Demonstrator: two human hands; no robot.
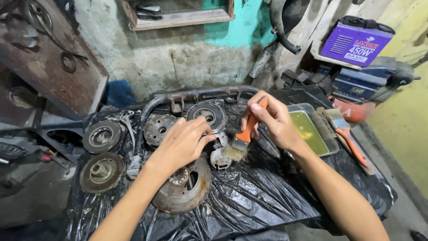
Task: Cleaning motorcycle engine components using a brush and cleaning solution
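Over black plastic sheeting (267,196), right hand (272,120) clasps an orange-handled brush (243,140); left hand (185,143), fingers curled, pinches a small metal part (219,154).

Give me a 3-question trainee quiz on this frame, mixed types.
1. True or false: the right hand holds an orange-handled brush.
2. What does the left hand touch? A) a small metal part B) the tray of yellow-green liquid C) the purple box
3. Fill in: the worktop is covered with black ____ sheet.

Key: 1 true; 2 A; 3 plastic.
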